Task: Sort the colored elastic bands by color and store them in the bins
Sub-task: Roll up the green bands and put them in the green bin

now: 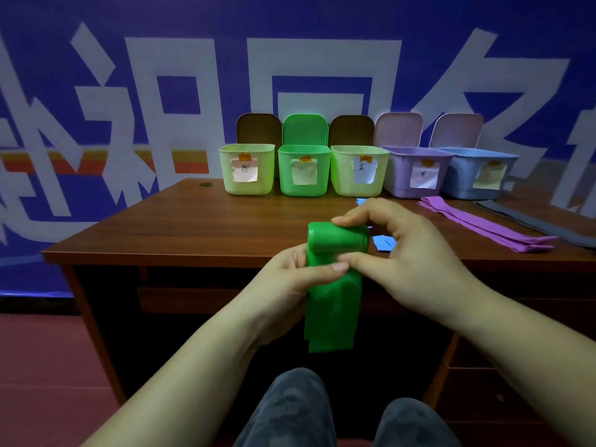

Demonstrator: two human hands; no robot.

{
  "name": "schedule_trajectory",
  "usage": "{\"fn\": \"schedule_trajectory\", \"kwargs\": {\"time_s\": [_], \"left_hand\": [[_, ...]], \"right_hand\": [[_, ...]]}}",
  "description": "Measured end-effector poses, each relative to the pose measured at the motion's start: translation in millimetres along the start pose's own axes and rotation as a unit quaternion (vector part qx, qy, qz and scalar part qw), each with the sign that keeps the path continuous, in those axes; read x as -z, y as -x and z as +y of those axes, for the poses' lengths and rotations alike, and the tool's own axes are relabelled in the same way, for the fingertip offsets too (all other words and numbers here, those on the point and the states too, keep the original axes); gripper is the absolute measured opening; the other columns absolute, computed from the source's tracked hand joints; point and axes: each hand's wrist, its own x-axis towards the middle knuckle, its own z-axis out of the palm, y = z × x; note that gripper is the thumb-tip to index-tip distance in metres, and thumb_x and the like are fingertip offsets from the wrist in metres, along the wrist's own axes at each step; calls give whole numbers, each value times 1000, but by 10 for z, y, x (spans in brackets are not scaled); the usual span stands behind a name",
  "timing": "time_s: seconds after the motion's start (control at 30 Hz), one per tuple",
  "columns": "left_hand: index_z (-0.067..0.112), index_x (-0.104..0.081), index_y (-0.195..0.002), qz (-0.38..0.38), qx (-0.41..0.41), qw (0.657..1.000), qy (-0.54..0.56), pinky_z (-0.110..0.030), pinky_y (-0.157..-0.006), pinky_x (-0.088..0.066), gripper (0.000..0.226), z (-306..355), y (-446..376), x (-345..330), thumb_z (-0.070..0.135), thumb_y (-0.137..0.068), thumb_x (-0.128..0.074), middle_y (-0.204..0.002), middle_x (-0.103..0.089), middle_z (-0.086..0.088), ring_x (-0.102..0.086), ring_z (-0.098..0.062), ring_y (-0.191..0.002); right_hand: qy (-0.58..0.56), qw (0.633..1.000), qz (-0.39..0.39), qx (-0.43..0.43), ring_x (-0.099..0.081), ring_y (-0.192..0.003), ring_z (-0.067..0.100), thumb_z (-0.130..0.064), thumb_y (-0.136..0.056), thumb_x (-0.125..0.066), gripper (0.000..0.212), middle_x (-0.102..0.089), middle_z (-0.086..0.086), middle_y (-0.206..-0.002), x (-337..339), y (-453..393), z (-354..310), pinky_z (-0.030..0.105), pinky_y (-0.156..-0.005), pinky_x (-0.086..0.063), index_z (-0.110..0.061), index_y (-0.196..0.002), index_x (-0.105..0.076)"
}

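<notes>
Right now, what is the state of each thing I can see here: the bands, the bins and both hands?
Green band: partly rolled, tail hanging, held in both hands.
Left hand: grips the band below the roll.
Right hand: pinches the roll.
Purple bands: flat on the desk, unsorted.
Grey band: flat on the desk.
Blue band: on the desk, mostly hidden.
Five bins: lids open, labelled.

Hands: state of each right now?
Left hand: grips the green band.
Right hand: pinches the same band's rolled end.
</notes>
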Motion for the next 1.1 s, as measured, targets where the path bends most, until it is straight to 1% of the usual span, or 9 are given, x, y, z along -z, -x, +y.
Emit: {"fn": "schedule_trajectory", "kwargs": {"time_s": [0.13,0.37,0.47,0.6,0.7,0.77,0.83,1.0,1.1], "left_hand": [[12,-77,-79,53,18,998,-14,-28,-65,-53,32,55,6,-29,41,-73,-63,-79,-68,-11,-65,-19,-69],[13,-77,-81,-4,36,999,19,-26,-62,-56,18,164,71,82,23,-82,-63,-78,-71,-9,-68,-16,-66],[11,-76,-94,-47,48,997,47,-31,-73,-57,35,185,90,110,27,-63,-83,-89,-72,-13,-70,-21,-77],[12,-75,-97,-53,33,997,43,-34,-78,-56,60,126,90,162,37,-46,-92,-94,-71,-13,-70,-21,-84],[14,-78,-87,-12,40,999,30,-31,-71,-58,45,155,101,102,46,-56,-85,-88,-73,-12,-71,-20,-78],[15,-78,-77,22,53,998,22,-29,-64,-59,37,168,100,70,49,-70,-66,-81,-73,-11,-71,-18,-70],[15,-78,-72,35,53,998,15,-27,-59,-58,39,181,99,43,46,-65,-55,-74,-71,-10,-69,-17,-63],[8,-73,-88,39,31,999,6,-27,-53,-56,34,202,84,39,33,-71,-58,-71,-69,-9,-68,-17,-59],[8,-74,-86,23,36,999,5,-27,-54,-57,21,219,88,71,25,-75,-67,-72,-70,-10,-68,-18,-60]], "right_hand": [[29,999,-1,35,-56,-98,-2,-11,-69,-78,33,-64,-12,-101,-37,1,-6,8,-86,-40,-21,-99,-67],[-46,991,-100,-70,-55,-108,-7,-53,-70,-65,49,-62,-18,-114,13,-25,-34,14,-96,-41,-34,-115,-58],[32,995,-88,-17,-53,-106,-7,-47,-79,-62,34,-62,-21,-112,1,-16,-72,7,-89,-38,-36,-111,-59],[6,998,-69,10,-55,-104,-9,-34,-79,-62,34,-62,-22,-109,-59,2,-94,2,-83,-36,-26,-113,-62],[-14,998,-56,11,-56,-104,-9,-29,-78,-65,34,-62,-23,-107,-84,8,-67,3,-86,-37,-25,-112,-63],[-20,998,-52,14,-57,-104,-6,-26,-76,-66,34,-64,-22,-106,-91,14,-57,7,-90,-40,-25,-111,-64],[-22,999,-45,20,-58,-104,-3,-22,-75,-67,34,-65,-20,-106,-104,17,-59,11,-91,-42,-25,-109,-64],[3,999,-29,35,-57,-104,-4,-15,-71,-68,37,-63,-17,-107,-101,-6,-69,7,-91,-39,-24,-107,-64],[7,998,-63,8,-52,-109,-9,-32,-73,-76,48,-60,-19,-114,-31,-21,-81,6,-94,-36,-28,-117,-57]]}}
